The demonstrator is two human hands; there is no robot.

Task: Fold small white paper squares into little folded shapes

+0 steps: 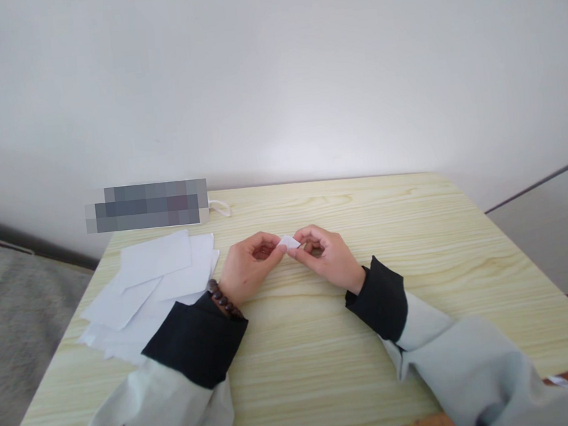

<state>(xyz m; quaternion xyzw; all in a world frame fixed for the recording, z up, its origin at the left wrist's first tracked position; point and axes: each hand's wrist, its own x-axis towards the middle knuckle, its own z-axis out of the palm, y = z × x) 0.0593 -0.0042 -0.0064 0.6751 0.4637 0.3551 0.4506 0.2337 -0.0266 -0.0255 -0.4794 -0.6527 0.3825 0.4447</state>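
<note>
Small white paper point(289, 241) between left hand point(248, 267) and right hand point(330, 257), each in a fingertip pinch on 1 side.

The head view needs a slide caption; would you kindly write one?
Left hand and right hand pinch a small white paper near loose sheets.

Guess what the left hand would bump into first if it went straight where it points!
The left hand already pinches the paper, so next it would probably bump the right hand on the paper's other side, though depth is hard to judge.
</note>
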